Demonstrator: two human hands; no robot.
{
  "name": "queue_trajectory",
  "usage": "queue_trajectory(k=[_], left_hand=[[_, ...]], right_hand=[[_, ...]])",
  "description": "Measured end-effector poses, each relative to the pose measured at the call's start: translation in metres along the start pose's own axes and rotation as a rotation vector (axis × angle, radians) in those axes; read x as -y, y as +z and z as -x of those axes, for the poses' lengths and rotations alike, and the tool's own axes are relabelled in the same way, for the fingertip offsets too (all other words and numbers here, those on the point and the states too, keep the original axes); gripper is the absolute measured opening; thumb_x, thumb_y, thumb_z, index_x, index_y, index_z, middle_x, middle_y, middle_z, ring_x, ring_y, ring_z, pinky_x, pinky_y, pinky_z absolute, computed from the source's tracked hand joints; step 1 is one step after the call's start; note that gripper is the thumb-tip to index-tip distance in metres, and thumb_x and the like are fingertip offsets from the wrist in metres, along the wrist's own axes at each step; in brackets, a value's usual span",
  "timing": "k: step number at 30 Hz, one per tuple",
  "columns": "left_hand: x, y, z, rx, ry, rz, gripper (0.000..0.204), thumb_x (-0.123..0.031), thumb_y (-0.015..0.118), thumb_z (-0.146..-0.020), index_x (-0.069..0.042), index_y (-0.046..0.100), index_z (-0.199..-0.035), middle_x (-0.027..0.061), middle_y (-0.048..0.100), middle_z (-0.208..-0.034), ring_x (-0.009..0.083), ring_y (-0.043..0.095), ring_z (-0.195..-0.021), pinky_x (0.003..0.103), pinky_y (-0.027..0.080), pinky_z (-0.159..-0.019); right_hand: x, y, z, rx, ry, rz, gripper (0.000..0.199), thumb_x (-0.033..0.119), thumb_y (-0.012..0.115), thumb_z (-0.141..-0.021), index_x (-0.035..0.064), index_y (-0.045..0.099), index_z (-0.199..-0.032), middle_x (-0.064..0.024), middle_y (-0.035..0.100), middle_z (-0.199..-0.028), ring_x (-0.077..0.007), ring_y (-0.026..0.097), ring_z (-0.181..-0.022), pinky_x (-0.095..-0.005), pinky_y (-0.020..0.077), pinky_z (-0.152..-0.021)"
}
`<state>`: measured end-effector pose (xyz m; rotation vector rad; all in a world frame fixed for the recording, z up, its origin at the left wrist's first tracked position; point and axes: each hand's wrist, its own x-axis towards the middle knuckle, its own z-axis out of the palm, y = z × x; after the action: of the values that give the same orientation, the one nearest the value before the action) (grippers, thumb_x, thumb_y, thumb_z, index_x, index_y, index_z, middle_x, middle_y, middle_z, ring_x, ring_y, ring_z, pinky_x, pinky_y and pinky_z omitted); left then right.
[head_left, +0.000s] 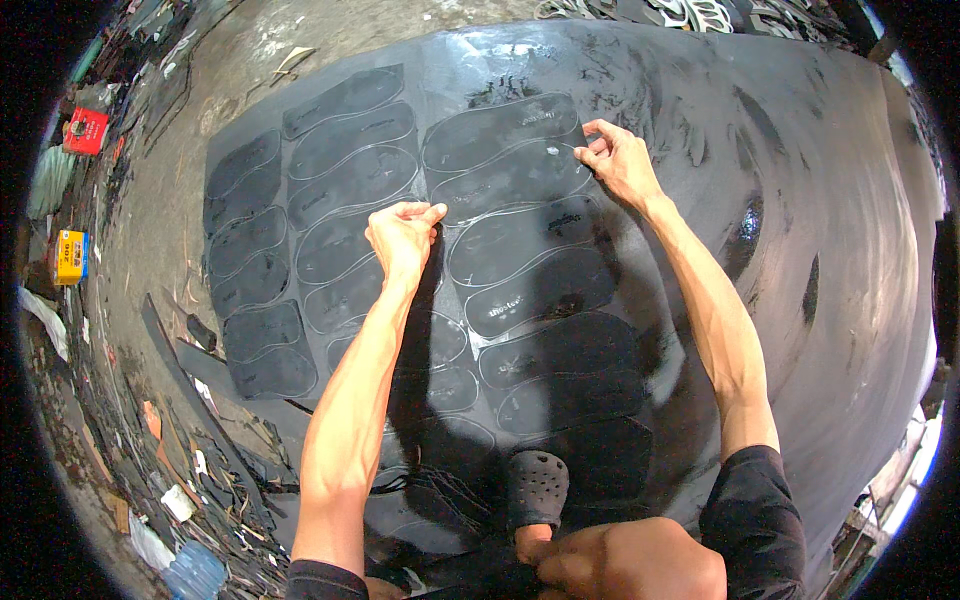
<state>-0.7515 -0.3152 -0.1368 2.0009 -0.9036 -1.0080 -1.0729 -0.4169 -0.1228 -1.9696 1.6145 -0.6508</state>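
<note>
Sole-shaped outlines (520, 240), set in close rows on a broad black sheet (820, 220), probably rubber. Spread from the middle out towards 9 and 10 o'clock and down towards 6, in roughly three columns, nested curve to curve, with pale markings on several.

Left hand (402, 240) just off centre towards 10 o'clock, near the gap between the middle and right-hand columns. Thumb and forefinger drawn narrow, tips nearly or fully meeting; cannot tell about anything thin caught between. Right hand (612, 165) out between 1 and 2 o'clock, at the outer end of an upper outline. Thumb and forefinger slightly parted, nothing visible between; cannot tell pressing on the sheet from hovering over it.

Looks well along on the outlined side: curves mostly complete in the visible rows, by judgement. Shows no sole lifted out; cannot tell cut lines from scored ones. Shows smears and glossy patches towards 3 o'clock instead of outlines, so seemingly left unmarked there. Cannot judge the lowest rows fully, partly behind the left forearm (350, 420) and in shadow.

Around the work: dark clog (538, 485) between 5 and 6 o'clock, loose offcuts (235, 440) towards 8, yellow box (71, 257) at 9, red box (86, 131) near 10, looped scraps (695, 14) near 1.
</note>
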Motion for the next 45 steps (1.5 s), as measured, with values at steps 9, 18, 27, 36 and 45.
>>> queue_trajectory(k=[9,18,27,36,45], left_hand=[[0.022,0.021,0.019,0.074,0.792,-0.773,0.068,-0.005,0.061,-0.089,-0.01,0.044,-0.155,0.0204,0.039,-0.161,0.0403,0.031,-0.15,0.063,0.027,-0.117],[0.021,-0.043,0.105,0.245,0.735,-0.569,0.045,-0.026,0.066,-0.098,0.0,0.061,-0.135,0.022,0.053,-0.146,0.0432,0.044,-0.14,0.055,0.036,-0.116],[0.118,-0.238,0.321,0.489,0.327,-0.705,0.099,-0.04,0.086,-0.079,0.004,0.037,-0.153,0.0283,0.042,-0.146,0.0459,0.04,-0.136,0.055,0.036,-0.115],[0.188,-0.27,0.361,0.5,0.392,-0.684,0.079,-0.041,0.087,-0.077,-0.002,0.055,-0.138,0.0181,0.054,-0.135,0.0396,0.047,-0.133,0.06,0.03,-0.118],[0.165,-0.272,0.358,0.279,0.535,-0.71,0.086,-0.039,0.094,-0.064,-0.001,0.055,-0.131,0.0205,0.051,-0.134,0.0437,0.043,-0.135,0.057,0.034,-0.115]], right_hand=[[0.049,0.039,-0.012,-0.236,-0.282,0.436,0.056,0.032,0.07,-0.095,0.0108,0.052,-0.144,-0.0242,0.044,-0.153,-0.0417,0.054,-0.133,-0.057,0.0462,-0.108],[0.022,0.101,-0.029,-0.215,-0.16,0.601,0.073,0.056,0.04,-0.106,0.0071,0.034,-0.16,-0.0192,0.031,-0.167,-0.0371,0.027,-0.155,-0.0571,0.0192,-0.125],[0.065,0.107,0.111,-0.119,-0.27,0.628,0.081,0.047,0.051,-0.103,-0.0118,0.032,-0.155,-0.0318,0.032,-0.161,-0.0441,0.029,-0.153,-0.0551,0.0212,-0.125],[0.203,0.101,0.325,0.184,-0.302,-0.036,0.059,0.03,0.075,-0.09,0.0003,0.056,-0.138,-0.0222,0.054,-0.143,-0.0405,0.049,-0.135,-0.0569,0.0347,-0.116],[0.283,0.139,0.414,0.668,-0.703,0.126,0.059,0.032,0.06,-0.1,0.0059,0.045,-0.15,-0.0177,0.046,-0.153,-0.0338,0.039,-0.146,-0.0495,0.029,-0.122]])
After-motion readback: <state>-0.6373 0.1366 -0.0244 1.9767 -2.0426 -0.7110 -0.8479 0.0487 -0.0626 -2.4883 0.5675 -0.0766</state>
